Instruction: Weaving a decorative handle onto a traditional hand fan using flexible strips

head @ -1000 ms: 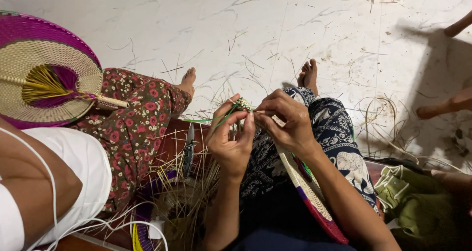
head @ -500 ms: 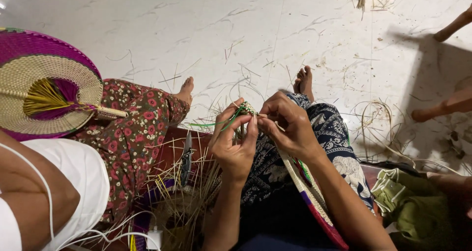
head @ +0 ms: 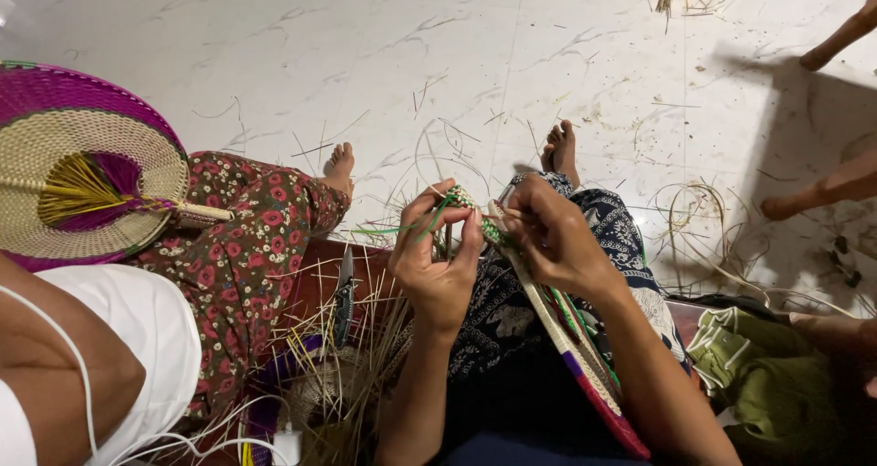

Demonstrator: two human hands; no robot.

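Little had shifted since half a second before: both hands stayed raised over the lap, fingers working slightly. Left hand (head: 437, 263) pinched a green strand (head: 402, 230) and the small woven start (head: 461, 197) between thumb and fingers. Right hand (head: 554, 238) was closed on the same weave from the other side, just beside the left. Half-made fan (head: 585, 365) lay along the right leg. Beside, another person held a finished purple fan (head: 87, 169). Knife (head: 343, 292) lay among straw (head: 352, 375) below.
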